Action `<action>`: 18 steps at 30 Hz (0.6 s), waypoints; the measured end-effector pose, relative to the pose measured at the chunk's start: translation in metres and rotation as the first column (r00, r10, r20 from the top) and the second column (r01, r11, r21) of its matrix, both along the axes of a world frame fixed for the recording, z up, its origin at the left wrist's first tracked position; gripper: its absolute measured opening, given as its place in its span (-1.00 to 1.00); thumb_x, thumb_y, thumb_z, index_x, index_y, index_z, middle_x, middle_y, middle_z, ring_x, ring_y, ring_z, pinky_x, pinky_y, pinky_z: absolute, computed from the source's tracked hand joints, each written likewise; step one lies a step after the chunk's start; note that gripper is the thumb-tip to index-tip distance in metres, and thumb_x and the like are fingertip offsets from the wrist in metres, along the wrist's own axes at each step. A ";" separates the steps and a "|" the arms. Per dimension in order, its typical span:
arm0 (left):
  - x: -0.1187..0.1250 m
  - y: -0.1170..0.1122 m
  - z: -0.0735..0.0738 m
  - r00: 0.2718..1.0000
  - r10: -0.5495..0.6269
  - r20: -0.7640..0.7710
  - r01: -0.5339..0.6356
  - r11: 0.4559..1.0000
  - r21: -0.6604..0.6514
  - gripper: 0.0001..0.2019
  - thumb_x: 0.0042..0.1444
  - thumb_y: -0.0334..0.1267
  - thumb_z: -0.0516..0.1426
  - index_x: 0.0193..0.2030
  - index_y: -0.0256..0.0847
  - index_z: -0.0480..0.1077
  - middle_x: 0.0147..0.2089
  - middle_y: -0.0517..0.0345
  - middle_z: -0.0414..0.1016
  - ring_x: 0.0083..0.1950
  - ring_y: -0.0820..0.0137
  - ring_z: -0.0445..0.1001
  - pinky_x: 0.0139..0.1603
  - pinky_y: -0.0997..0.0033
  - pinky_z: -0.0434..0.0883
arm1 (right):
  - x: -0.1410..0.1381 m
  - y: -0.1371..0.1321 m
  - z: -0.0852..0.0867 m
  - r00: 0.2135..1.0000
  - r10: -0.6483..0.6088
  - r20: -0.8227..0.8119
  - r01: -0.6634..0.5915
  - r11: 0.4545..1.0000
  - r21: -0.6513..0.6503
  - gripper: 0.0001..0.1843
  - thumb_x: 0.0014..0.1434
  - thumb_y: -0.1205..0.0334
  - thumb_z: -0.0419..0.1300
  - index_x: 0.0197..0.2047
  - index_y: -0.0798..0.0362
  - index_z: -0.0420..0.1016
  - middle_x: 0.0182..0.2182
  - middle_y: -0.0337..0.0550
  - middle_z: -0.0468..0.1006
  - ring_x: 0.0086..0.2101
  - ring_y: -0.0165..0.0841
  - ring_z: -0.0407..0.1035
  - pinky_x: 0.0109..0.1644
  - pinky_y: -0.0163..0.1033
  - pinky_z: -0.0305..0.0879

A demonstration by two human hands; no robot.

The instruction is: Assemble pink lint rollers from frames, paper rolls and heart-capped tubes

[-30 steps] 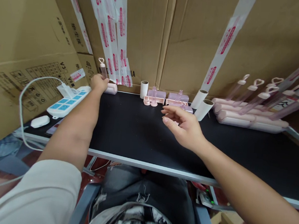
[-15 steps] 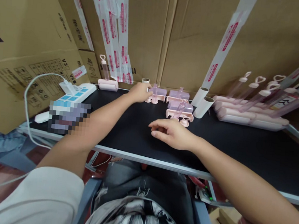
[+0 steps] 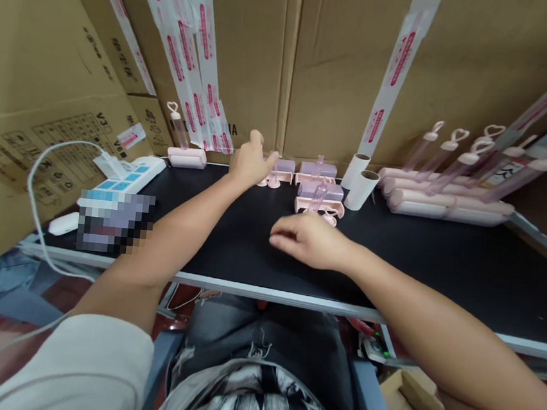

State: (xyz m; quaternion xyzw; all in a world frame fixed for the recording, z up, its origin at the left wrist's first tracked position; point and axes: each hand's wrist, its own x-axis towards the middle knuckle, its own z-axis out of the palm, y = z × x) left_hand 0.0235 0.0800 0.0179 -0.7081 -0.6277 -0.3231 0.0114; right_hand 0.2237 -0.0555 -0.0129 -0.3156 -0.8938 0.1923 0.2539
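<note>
At the back of the table, my left hand is raised, with one finger curled at the top and the thumb out to the right. Anything inside it is hidden behind the hand. Just right of it stands a small clear pink tube, before a pink holder with a lilac block. My right hand hovers over the black tabletop, fingers loosely bent and apart from the thumb, holding nothing visible. Behind it are a pink tray-like holder, a clear pink tube and a partly covered heart-topped cap.
Two white paper rolls stand right of the holders. Several heart-topped tubes rise behind pink cylindrical cases at the right. A power strip with a white cable lies left. Cardboard panels wall the table's back.
My left hand has risen slightly, and the white roll that showed behind it is now covered. My right hand has barely moved. The whole view has shifted a little.
</note>
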 end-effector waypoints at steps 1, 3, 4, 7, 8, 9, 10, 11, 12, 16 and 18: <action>0.004 -0.009 0.001 0.999 -0.051 -0.016 0.051 0.998 0.033 -0.55 0.39 -0.04 0.17 0.28 -0.26 0.41 0.03 -0.21 0.68 0.11 0.01 0.65 0.17 0.08 0.47 | 0.006 0.003 0.007 0.988 -0.139 -0.064 0.142 0.988 0.052 -0.82 0.39 0.18 0.27 -0.22 0.03 0.67 -0.37 -0.14 0.71 -0.37 -0.26 0.54 -0.23 -0.18 0.32; 0.013 -0.027 -0.001 0.967 -0.240 -0.083 0.241 0.970 0.012 -0.71 0.41 -0.12 0.13 0.11 -0.21 0.52 -0.07 -0.11 0.68 0.03 0.08 0.64 0.13 0.11 0.47 | 0.022 0.012 0.019 0.875 -0.428 -0.224 0.457 0.884 0.097 -0.81 0.39 0.13 0.25 -0.18 0.02 0.64 -0.43 -0.15 0.65 -0.39 -0.24 0.51 -0.22 -0.15 0.30; 0.018 -0.036 -0.004 0.933 -0.344 -0.107 0.343 0.939 -0.031 -0.75 0.39 -0.14 0.13 0.04 -0.20 0.55 -0.11 -0.07 0.68 -0.01 0.10 0.64 0.10 0.12 0.47 | 0.029 0.018 0.024 0.802 -0.538 -0.259 0.573 0.815 0.082 -0.79 0.37 0.09 0.27 -0.08 0.03 0.64 -0.45 -0.16 0.63 -0.39 -0.22 0.50 -0.20 -0.14 0.31; 0.034 -0.056 -0.019 0.838 -0.533 -0.118 0.510 0.841 -0.179 -0.72 0.30 -0.13 0.21 0.05 -0.18 0.58 -0.16 -0.05 0.66 -0.08 0.08 0.63 0.00 0.09 0.48 | 0.045 0.037 0.025 0.718 -0.678 -0.156 0.690 0.724 0.032 -0.44 0.24 -0.07 0.40 0.19 0.09 0.57 -0.40 -0.12 0.65 -0.34 -0.12 0.53 -0.18 -0.09 0.35; 0.039 -0.060 -0.024 0.829 -0.551 -0.090 0.527 0.825 -0.203 -0.66 0.28 -0.11 0.24 0.13 -0.18 0.56 -0.14 -0.06 0.67 -0.08 0.07 0.63 -0.02 0.07 0.48 | 0.046 0.042 0.022 0.730 -0.674 -0.108 0.680 0.732 0.029 -0.39 0.21 -0.08 0.42 0.21 0.11 0.57 -0.36 -0.08 0.67 -0.30 -0.10 0.54 -0.16 -0.08 0.36; 0.045 -0.061 -0.028 0.827 -0.560 -0.043 0.541 0.814 -0.212 -0.60 0.25 -0.11 0.27 0.19 -0.18 0.54 -0.10 -0.07 0.68 -0.08 0.07 0.64 -0.03 0.07 0.48 | 0.047 0.047 0.019 0.753 -0.653 -0.073 0.656 0.754 0.026 -0.39 0.21 -0.07 0.42 0.21 0.12 0.58 -0.32 -0.05 0.68 -0.27 -0.09 0.55 -0.14 -0.07 0.37; 0.051 -0.061 -0.033 0.825 -0.565 0.022 0.557 0.804 -0.208 -0.56 0.23 -0.12 0.29 0.21 -0.18 0.52 -0.06 -0.07 0.68 -0.08 0.08 0.64 -0.04 0.07 0.48 | 0.046 0.049 0.015 0.781 -0.623 -0.052 0.624 0.781 0.016 -0.41 0.22 -0.06 0.40 0.20 0.13 0.58 -0.28 -0.03 0.69 -0.25 -0.09 0.56 -0.12 -0.07 0.38; 0.056 -0.060 -0.036 0.815 -0.571 0.102 0.579 0.791 -0.197 -0.58 0.21 -0.13 0.31 0.19 -0.17 0.53 -0.06 -0.05 0.68 -0.09 0.11 0.64 -0.05 0.10 0.48 | 0.046 0.051 0.013 0.803 -0.594 -0.046 0.595 0.804 0.001 -0.42 0.24 -0.05 0.38 0.21 0.13 0.58 -0.27 -0.02 0.70 -0.25 -0.10 0.57 -0.12 -0.08 0.39; 0.062 -0.058 -0.039 0.795 -0.578 0.187 0.606 0.774 -0.182 -0.65 0.22 -0.14 0.33 0.11 -0.15 0.55 -0.10 -0.02 0.67 -0.13 0.16 0.63 -0.08 0.12 0.48 | 0.046 0.051 0.012 0.816 -0.576 -0.050 0.576 0.817 -0.017 -0.40 0.26 -0.06 0.36 0.24 0.13 0.56 -0.27 -0.03 0.70 -0.26 -0.12 0.57 -0.13 -0.09 0.38; 0.074 -0.054 -0.046 0.716 -0.580 0.390 0.659 0.745 -0.101 -0.86 0.33 -0.11 0.28 -0.18 -0.09 0.57 -0.36 0.12 0.54 -0.33 0.33 0.48 -0.23 0.20 0.38 | 0.057 0.046 0.023 0.776 -0.630 -0.028 0.630 0.777 -0.004 -0.36 0.26 -0.17 0.37 0.23 0.10 0.56 -0.34 -0.08 0.70 -0.34 -0.16 0.53 -0.25 -0.14 0.32; 0.072 -0.054 -0.048 0.714 -0.573 0.402 0.648 0.758 -0.070 -0.87 0.30 -0.14 0.30 -0.18 -0.12 0.56 -0.38 0.19 0.49 -0.36 0.38 0.41 -0.26 0.25 0.32 | 0.065 0.044 0.031 0.767 -0.635 0.098 0.636 0.771 0.018 -0.52 0.25 -0.18 0.38 -0.02 0.06 0.67 -0.39 -0.09 0.68 -0.37 -0.19 0.51 -0.29 -0.15 0.27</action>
